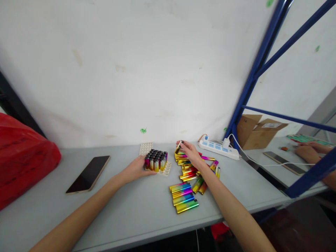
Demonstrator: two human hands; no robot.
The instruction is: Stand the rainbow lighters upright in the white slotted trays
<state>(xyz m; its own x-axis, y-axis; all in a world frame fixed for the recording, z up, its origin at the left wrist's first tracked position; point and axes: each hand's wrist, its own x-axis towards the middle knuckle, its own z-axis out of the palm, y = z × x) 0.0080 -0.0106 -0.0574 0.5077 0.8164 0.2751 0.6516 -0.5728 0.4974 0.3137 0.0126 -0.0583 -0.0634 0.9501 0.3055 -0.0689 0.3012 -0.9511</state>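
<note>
A white tray with round holes [167, 169] carries a tight block of upright lighters [156, 161] with black tops and shiny gold and purple bodies. My left hand [138, 166] is closed around the tray's left side, thumb along the front. To the right, my right hand [191, 152] pinches one gold lighter [179, 147], tilted, above a loose pile of metallic lighters [187, 171]. Nearer the front edge, several more lighters [183, 197] lie side by side in rainbow colours. Behind the block shows another white holed tray [146, 148].
A phone [88, 174] and a red plastic bag [23, 157] are on the left. A white power strip [219, 148] lies by the wall. Beyond the blue metal frame [252, 84] are a cardboard box [258, 131], another phone [285, 162] and another person's hands [309, 152].
</note>
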